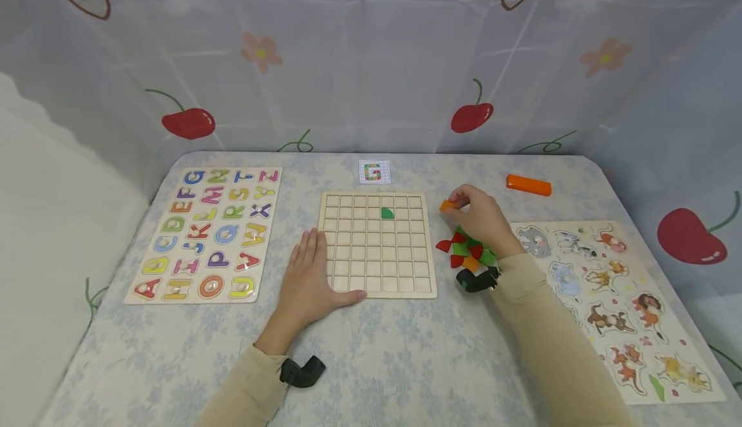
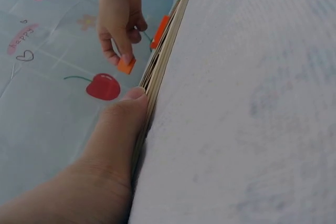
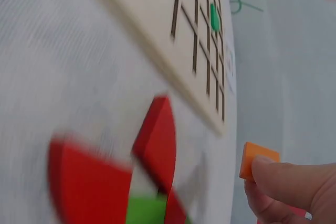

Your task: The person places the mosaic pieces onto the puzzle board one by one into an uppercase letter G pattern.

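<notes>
Fingers [image 1: 464, 203] pinched on orange tile [image 1: 447, 206]

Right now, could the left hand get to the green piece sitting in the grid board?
Probably yes. The left hand lies flat at the grid board's left edge, and only bare squares lie between it and the green piece. The right hand is off to the side.

The small tile [image 1: 447, 206] pinched in the right hand [image 1: 484, 221] is orange, and the loose pieces [image 1: 466, 252] below it are red, green and orange. The grid board [image 1: 377, 244] is pale wood with one green piece [image 1: 387, 213] in a cell. The tablecloth [image 1: 406, 350] is pale blue with a faint floral print, and the bar [image 1: 528, 185] at the back is orange.
</notes>
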### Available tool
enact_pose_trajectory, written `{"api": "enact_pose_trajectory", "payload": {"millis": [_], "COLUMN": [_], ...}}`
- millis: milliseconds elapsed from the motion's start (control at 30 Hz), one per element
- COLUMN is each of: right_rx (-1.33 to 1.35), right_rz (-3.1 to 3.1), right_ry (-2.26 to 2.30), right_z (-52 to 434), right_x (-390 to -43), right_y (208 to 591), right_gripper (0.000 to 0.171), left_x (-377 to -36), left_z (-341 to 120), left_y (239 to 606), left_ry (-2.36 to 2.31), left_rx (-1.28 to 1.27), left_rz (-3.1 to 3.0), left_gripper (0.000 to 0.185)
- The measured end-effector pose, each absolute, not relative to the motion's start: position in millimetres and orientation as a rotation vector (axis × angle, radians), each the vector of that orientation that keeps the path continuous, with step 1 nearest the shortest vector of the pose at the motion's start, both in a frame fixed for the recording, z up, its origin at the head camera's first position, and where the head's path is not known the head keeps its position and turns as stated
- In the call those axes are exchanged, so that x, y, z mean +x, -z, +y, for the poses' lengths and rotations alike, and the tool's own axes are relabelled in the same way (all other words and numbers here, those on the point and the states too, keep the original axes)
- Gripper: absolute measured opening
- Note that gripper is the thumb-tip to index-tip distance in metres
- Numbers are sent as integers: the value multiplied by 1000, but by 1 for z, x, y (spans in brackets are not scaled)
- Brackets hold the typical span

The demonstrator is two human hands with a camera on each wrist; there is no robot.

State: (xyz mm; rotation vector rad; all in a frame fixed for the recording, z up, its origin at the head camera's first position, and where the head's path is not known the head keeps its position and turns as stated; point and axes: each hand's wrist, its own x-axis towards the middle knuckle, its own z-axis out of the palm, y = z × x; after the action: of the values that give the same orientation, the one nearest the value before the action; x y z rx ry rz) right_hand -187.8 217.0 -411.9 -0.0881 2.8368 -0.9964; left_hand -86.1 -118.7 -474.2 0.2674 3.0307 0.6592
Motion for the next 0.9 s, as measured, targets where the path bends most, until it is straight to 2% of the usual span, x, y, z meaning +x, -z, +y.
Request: {"api": "enact_pose_trajectory", "payload": {"millis": [533, 900], "right_rx": [-320, -418], "right_rz": [2655, 2735], "right_ry": [1172, 1010], "right_z": [120, 95], "right_x": [-206, -210], "right_y": [423, 427], "right_gripper": [16, 11], "left_x": [-85, -86], "left_z": [-119, -119], "left_y": [475, 478], "left_ry": [-618, -601], "left_rx": [277, 280], "left_rz": [3039, 3049], "left_gripper": [147, 148]}}
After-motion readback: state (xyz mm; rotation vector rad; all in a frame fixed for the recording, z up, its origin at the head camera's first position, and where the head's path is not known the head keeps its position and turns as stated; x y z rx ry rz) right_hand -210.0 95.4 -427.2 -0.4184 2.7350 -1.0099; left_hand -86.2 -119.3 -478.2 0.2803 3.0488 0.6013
